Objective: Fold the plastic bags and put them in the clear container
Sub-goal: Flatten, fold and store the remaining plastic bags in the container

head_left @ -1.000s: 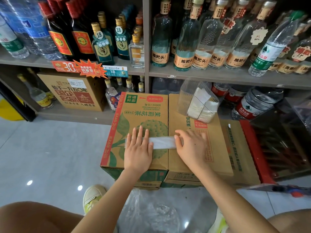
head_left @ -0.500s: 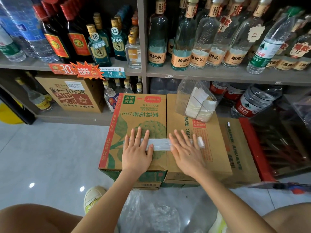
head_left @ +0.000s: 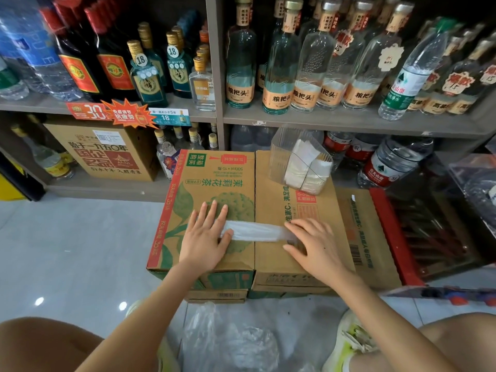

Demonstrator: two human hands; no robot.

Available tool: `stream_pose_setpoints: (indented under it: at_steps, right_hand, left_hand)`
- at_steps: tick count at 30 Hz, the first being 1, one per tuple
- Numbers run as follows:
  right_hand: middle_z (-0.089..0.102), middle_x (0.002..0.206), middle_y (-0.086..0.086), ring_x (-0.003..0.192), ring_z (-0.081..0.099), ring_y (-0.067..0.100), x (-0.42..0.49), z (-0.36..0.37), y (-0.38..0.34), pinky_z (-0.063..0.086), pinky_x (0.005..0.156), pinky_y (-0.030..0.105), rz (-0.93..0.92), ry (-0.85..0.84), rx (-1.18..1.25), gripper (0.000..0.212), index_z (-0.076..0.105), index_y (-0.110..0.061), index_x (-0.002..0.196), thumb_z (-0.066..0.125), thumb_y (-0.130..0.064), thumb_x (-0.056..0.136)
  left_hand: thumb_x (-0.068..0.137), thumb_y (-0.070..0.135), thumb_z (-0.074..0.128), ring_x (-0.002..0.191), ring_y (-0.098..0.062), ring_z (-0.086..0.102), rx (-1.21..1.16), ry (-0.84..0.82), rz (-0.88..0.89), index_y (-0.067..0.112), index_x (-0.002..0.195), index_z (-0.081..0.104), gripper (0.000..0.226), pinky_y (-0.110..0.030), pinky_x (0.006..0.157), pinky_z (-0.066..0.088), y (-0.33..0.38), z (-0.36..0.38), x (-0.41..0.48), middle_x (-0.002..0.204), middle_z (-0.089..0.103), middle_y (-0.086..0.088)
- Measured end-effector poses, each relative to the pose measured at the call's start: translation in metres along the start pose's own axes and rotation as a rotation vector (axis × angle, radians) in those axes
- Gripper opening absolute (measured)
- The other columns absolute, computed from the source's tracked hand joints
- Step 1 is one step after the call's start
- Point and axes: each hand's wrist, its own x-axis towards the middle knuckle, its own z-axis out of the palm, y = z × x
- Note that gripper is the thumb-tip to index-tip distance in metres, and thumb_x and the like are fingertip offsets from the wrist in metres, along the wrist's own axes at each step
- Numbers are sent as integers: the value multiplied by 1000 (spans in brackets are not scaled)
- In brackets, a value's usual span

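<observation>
Across two cartons the folded bag lies left-to-right, left hand pressing flat, right hand pinching it.

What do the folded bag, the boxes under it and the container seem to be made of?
Folded bag: thin plastic film, whitish, translucent, slightly glossy.
Boxes: brown cardboard, matt, printed; probably corrugated.
Container: clear rigid plastic, probably; white folded bags show through its walls.

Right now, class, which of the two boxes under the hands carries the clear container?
The plain brown box on the right: the clear container stands at its far end. The green-printed box beside it carries none.
</observation>
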Motion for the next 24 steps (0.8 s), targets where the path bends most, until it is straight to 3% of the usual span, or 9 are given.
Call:
stream_pose_setpoints:
  at_steps: [2, 5, 7, 9, 11, 13, 17, 21, 24]
  right_hand:
    - [62, 104, -3, 98, 55, 21, 3, 0, -1, 41, 85, 37, 47, 53, 85, 39, 67, -15, 116, 68, -38, 83]
    - [53, 93, -9, 93, 45, 14, 7, -1, -9, 33, 85, 31, 154, 64, 234, 28, 70, -18, 108, 71, -31, 83]
    - [50, 91, -14, 93, 41, 10, 8, 1, -10, 33, 87, 31, 177, 61, 253, 24, 69, -22, 107, 69, -31, 85]
    - [51, 90, -15, 91, 42, 9, 7, 4, -10, 32, 86, 30, 186, 65, 271, 23, 69, -24, 106, 68, -32, 85]
    - [52, 89, -16, 89, 43, 9, 5, 5, -11, 29, 81, 29, 190, 70, 283, 22, 69, -24, 106, 68, -32, 85]
    - [51, 88, -17, 87, 43, 8, 5, 3, -12, 29, 79, 28, 200, 56, 279, 22, 69, -25, 107, 66, -32, 87]
    - [55, 80, -16, 79, 46, 6, 6, -4, -15, 37, 79, 27, 257, 23, 388, 17, 71, -25, 103, 67, -25, 87]
    - [61, 76, -16, 69, 50, -1, 13, -18, -20, 40, 65, 18, 315, -53, 535, 13, 73, -25, 96, 67, -20, 86]
    - [67, 84, -4, 74, 54, 7, 19, -32, -25, 48, 75, 32, 340, -86, 680, 14, 72, -27, 92, 68, -16, 85]
  left_hand:
    - [81, 67, 5, 149, -21, -2, -110, 6, 10, 20, 154, 9, 87, -32, 117, -8, -10, -8, 10, 161, 4, -4]
    - [89, 56, 48, 149, -22, 5, -270, 45, -31, 21, 150, 31, 72, -33, 119, -4, -17, -21, 23, 160, 15, -3]
    - [86, 51, 52, 147, -27, 17, -279, 156, -2, 21, 136, 54, 59, -38, 119, -1, -15, -26, 23, 155, 30, -4]
    - [81, 50, 47, 132, -33, 43, -282, 289, 67, 21, 113, 71, 49, -43, 114, 18, -4, -27, 15, 137, 54, -6]
    - [80, 45, 50, 108, -30, 58, -323, 324, 161, 22, 99, 74, 39, -42, 97, 40, 12, -22, 3, 113, 66, -3]
    - [79, 44, 55, 98, -23, 59, -357, 277, 261, 20, 95, 75, 35, -40, 84, 49, 28, -11, -6, 102, 67, 0]
    - [75, 50, 58, 98, -19, 56, -368, 194, 252, 19, 102, 73, 44, -40, 82, 51, 40, 7, -3, 101, 65, 3]
    - [74, 52, 57, 91, -24, 60, -389, 255, 178, 19, 99, 75, 45, -38, 79, 49, 43, 10, 2, 96, 66, 3]
    - [77, 50, 54, 85, -25, 61, -379, 317, 151, 20, 93, 76, 41, -37, 73, 50, 45, 10, 4, 91, 66, 3]
